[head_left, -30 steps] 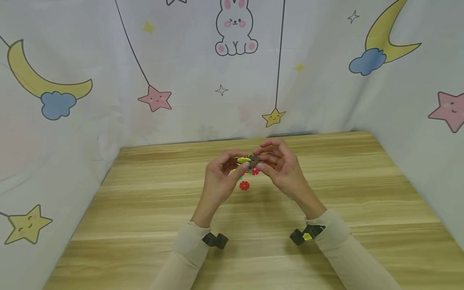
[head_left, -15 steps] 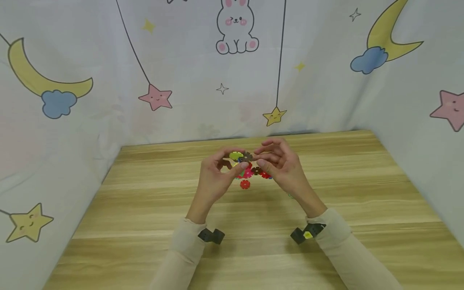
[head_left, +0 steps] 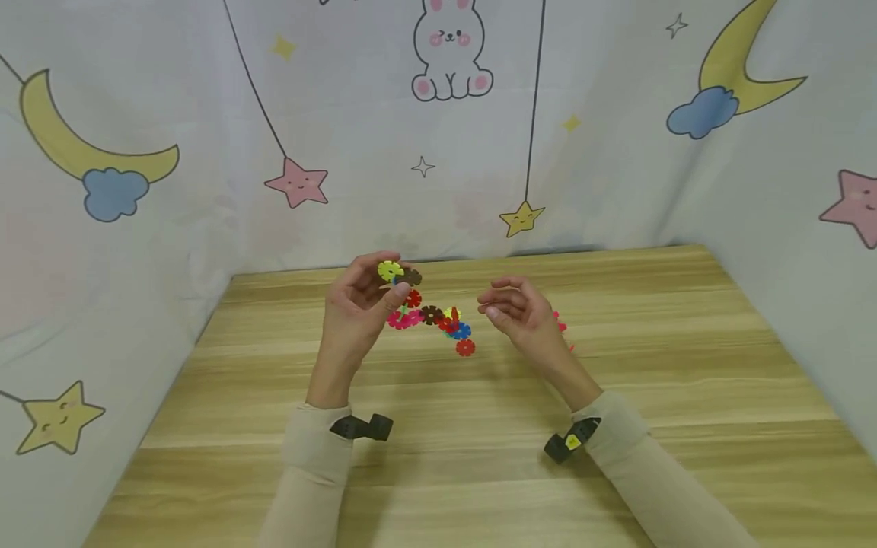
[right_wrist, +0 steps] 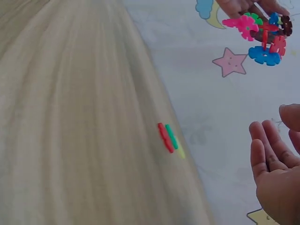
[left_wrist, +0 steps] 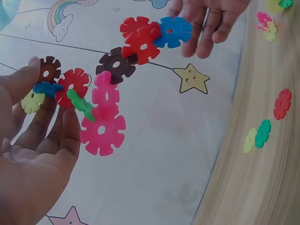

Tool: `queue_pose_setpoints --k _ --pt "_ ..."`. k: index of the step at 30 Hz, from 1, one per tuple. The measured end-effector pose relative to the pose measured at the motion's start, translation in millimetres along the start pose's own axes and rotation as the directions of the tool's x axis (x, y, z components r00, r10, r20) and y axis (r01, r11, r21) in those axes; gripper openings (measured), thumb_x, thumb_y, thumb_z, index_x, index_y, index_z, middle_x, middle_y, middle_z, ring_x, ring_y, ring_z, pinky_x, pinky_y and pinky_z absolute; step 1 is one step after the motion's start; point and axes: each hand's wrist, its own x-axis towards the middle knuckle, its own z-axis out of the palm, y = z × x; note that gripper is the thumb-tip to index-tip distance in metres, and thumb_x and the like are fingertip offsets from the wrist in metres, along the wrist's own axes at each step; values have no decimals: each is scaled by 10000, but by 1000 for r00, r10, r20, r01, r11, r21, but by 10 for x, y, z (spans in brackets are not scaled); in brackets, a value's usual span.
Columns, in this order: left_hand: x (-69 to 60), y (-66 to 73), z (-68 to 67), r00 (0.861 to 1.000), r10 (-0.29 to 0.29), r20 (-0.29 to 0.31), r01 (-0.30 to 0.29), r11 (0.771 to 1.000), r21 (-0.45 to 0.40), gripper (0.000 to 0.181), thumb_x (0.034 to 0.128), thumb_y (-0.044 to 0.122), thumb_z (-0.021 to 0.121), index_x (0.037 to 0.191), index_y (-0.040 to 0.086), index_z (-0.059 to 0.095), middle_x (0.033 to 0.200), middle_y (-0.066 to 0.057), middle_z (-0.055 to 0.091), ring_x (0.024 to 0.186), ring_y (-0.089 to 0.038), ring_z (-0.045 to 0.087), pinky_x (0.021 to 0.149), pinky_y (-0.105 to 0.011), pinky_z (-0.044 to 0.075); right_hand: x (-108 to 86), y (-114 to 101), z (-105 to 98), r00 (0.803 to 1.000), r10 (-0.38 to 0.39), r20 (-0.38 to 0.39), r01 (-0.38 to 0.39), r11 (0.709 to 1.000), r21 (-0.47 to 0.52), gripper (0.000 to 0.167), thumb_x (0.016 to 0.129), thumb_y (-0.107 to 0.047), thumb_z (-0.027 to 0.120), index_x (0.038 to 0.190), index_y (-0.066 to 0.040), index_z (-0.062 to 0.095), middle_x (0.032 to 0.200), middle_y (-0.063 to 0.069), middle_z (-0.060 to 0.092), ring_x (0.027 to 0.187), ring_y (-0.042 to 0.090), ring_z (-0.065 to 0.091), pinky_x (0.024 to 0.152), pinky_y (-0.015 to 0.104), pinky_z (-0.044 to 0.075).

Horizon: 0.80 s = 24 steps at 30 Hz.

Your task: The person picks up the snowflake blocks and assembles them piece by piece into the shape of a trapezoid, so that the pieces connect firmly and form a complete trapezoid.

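Note:
My left hand (head_left: pixel 349 308) pinches one end of a chain of interlocking plastic snowflake discs (left_wrist: pixel 112 140), held above the table. Its thumb lies by a brown disc (left_wrist: pixel 55 65), with yellow and blue discs close to the fingers. Red, green, pink, dark brown and more red discs follow along the chain, and a blue disc (left_wrist: pixel 180 37) sits at the far end. Off to the right, my right hand (head_left: pixel 527 320) hovers with loosely bent fingers and nothing in them. In the left wrist view its fingers appear behind the blue end; contact there cannot be judged.
A loose red disc (head_left: pixel 465 348) lies on the wooden table (head_left: pixel 479 472). Beside it are a green disc (left_wrist: pixel 263 133) and a yellow disc (left_wrist: pixel 250 140). Pink pieces (head_left: pixel 559 323) show past my right hand. A printed white curtain (head_left: pixel 342 114) encloses the back and sides.
My left hand has moved left and slightly up with the disc chain. My right hand, earlier close beside the brown disc, is now apart from it, and more of the chain shows.

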Motion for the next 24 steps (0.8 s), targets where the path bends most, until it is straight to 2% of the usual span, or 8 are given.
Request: queue_pose_setpoints --k 3,6,9,12,16,18,20,24 --pt "5 -19 -4 1000 -16 26 16 1000 -10 399 990 18 746 1376 61 653 1208 88 754 1095 -110 732 982 -229 611 -15 158 27 997 79 26 -80 996 26 426 1059 -27 646 1451 -4 479 1390 352 629 1178 135 755 1010 206 599" --pt "7 -39 -12 998 -28 47 28 1000 -7 407 997 23 739 1391 21 636 1214 76 748 1104 -117 724 994 -230 608 -26 314 50 990 128 64 -129 991 18 475 1061 -1 628 1494 42 436 1437 351 612 1259 266 733 1010 201 596" --pt "9 -48 -38 998 -44 52 44 999 7 425 1008 64 742 1412 14 617 1238 63 743 1130 -123 718 1023 -218 594 -33 405 66 982 156 105 -155 988 -22 516 1057 29 614 1525 65 401 1470 323 612 1341 396 671 1022 201 589" --pt "3 -59 -78 997 -64 51 63 998 16 438 1014 72 737 1429 23 607 1257 59 734 1151 -125 713 1039 -209 585 -47 459 65 976 167 140 -156 984 -87 536 1042 34 632 1531 35 412 1487 276 625 1390 435 631 1066 264 589" --pt "-5 -73 -135 995 -85 53 84 996 21 445 1010 41 727 1437 26 605 1247 69 723 1146 -117 717 1041 -208 584 -66 500 68 973 145 177 -113 977 -180 563 1017 15 677 1524 -4 433 1485 237 645 1393 409 640 1131 454 567" --pt "-7 -73 -155 994 -89 58 88 996 20 444 1008 33 726 1436 30 609 1237 73 723 1128 -113 721 1030 -209 589 -75 521 80 975 112 194 -65 970 -236 580 1002 10 702 1520 -12 442 1462 226 667 1365 394 666 1142 524 548" --pt "-7 -72 -168 994 -86 65 85 996 21 442 1007 29 727 1434 35 612 1228 75 725 1112 -108 722 1021 -208 591 -80 535 106 975 89 204 -23 952 -306 586 990 -8 730 1510 -37 461 1428 190 699 1331 351 699 1141 539 546" --pt "-1 -77 -174 995 -76 71 74 997 25 441 1003 21 730 1430 43 620 1223 81 731 1094 -100 721 1001 -208 595 -69 568 150 980 52 194 41 895 -445 592 954 -27 790 1472 -74 507 1350 122 744 1233 268 754 1098 497 584"
